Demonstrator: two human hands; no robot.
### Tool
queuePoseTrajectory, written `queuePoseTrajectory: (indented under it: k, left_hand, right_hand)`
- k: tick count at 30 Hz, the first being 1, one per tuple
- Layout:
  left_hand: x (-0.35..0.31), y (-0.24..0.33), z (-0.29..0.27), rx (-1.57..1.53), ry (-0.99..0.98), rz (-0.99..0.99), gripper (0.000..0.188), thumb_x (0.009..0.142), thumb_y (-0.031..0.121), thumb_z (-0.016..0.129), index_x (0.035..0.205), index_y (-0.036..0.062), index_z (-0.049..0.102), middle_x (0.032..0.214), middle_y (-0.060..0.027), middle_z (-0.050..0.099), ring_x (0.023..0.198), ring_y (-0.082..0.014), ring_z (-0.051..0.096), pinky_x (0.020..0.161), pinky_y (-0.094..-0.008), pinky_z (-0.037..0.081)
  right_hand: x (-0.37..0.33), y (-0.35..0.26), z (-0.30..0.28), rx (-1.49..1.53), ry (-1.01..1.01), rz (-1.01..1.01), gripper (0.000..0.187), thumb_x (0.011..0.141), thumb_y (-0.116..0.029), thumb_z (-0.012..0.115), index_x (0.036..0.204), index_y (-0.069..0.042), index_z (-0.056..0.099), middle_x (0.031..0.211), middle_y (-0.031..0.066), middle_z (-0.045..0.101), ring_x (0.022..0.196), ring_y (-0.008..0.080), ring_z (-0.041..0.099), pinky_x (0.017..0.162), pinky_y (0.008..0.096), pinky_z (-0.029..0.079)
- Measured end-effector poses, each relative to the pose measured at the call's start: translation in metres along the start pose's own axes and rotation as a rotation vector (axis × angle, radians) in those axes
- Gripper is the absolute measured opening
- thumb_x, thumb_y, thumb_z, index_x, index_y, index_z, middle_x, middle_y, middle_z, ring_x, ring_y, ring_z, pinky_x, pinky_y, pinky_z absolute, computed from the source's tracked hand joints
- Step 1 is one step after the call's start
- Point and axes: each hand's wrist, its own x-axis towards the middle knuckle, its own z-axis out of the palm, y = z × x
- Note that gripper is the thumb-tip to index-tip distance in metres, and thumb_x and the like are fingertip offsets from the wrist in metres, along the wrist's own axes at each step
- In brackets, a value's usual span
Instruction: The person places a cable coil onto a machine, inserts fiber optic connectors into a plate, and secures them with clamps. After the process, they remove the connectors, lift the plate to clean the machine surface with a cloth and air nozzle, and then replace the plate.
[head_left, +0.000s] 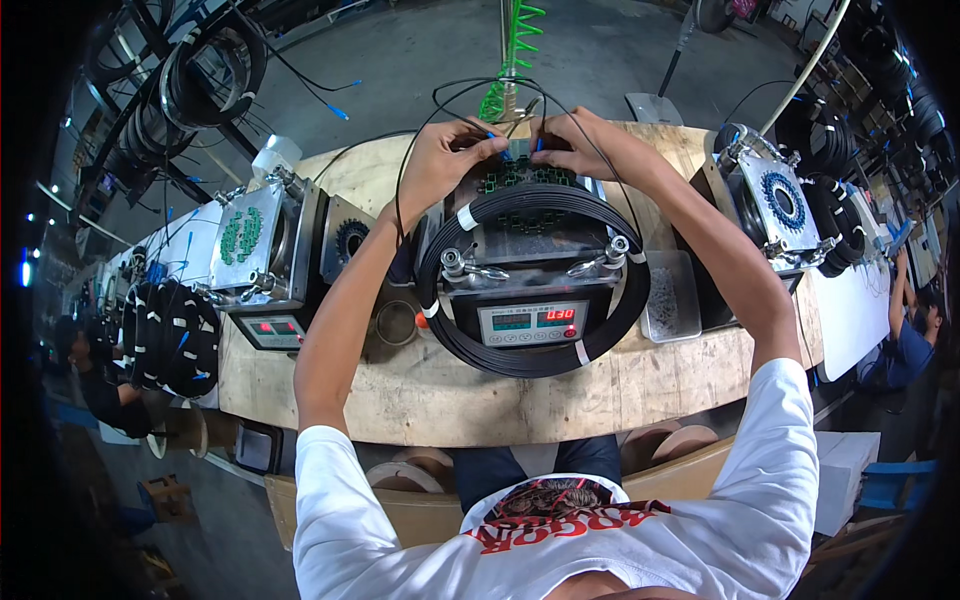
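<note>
My left hand (440, 163) is closed, thumb and forefinger pinching a small blue connector (505, 155) on a black cable, at the far edge of the middle machine. Close beside it, my right hand (578, 140) pinches a second blue connector (540, 146). Both hands are over a metal plate set with several green holders (500, 182); the fingers partly hide where the connectors meet it. A coil of black cable (505, 366) bound with white ties leans over the machine's front (535, 323), and its loose ends loop up past both hands.
Similar machines stand left, with a green-studded plate (240, 236), and right, with a dark-blue-ringed plate (783, 202). A clear tray of pale bits (670, 300) and a round cup (397, 322) sit on the wooden table (450, 405). A green spiral hose (520, 40) hangs behind. Other people are at both sides.
</note>
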Motion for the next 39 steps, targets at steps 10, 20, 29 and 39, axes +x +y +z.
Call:
queuePoseTrajectory:
  k: [10,20,29,39]
  left_hand:
    - [0.001,0.016,0.001,0.299,-0.09,0.077,0.02,0.091,0.012,0.073,0.096,-0.0071,0.074,0.086,-0.0043,0.072,0.078,-0.0055,0.062,0.07,-0.022,0.049]
    - [0.002,0.015,-0.003,0.251,-0.131,0.104,0.02,0.092,0.012,0.071,0.098,-0.0069,0.074,0.093,-0.0033,0.072,0.079,-0.0061,0.063,0.069,-0.0224,0.051]
    - [0.003,0.015,-0.003,0.325,-0.134,0.068,0.02,0.091,0.011,0.071,0.098,-0.0075,0.074,0.094,-0.0034,0.073,0.079,-0.0068,0.064,0.069,-0.0233,0.051]
    - [0.006,0.023,0.004,0.41,-0.189,0.182,0.015,0.087,0.009,0.074,0.094,-0.0045,0.075,0.092,-0.0109,0.075,0.077,-0.0139,0.067,0.072,-0.0292,0.053]
  right_hand:
    - [-0.013,-0.002,0.011,0.254,0.099,0.135,0.031,0.089,-0.026,0.074,0.096,0.003,0.065,0.088,0.0169,0.07,0.078,0.0269,0.066,0.073,0.0364,0.051]
    - [-0.011,0.001,0.016,0.256,0.11,0.106,0.022,0.089,-0.015,0.072,0.091,0.005,0.061,0.074,0.0153,0.067,0.066,0.0218,0.06,0.068,0.0348,0.048]
    - [-0.015,0.006,0.03,0.357,0.235,0.056,0.021,0.089,-0.013,0.072,0.091,0.004,0.06,0.075,0.0135,0.067,0.068,0.0169,0.06,0.068,0.0332,0.049]
    - [-0.017,0.013,0.031,0.48,0.21,0.041,0.019,0.091,-0.013,0.074,0.092,0.002,0.062,0.081,0.0052,0.065,0.075,0.0081,0.057,0.068,0.0259,0.048]
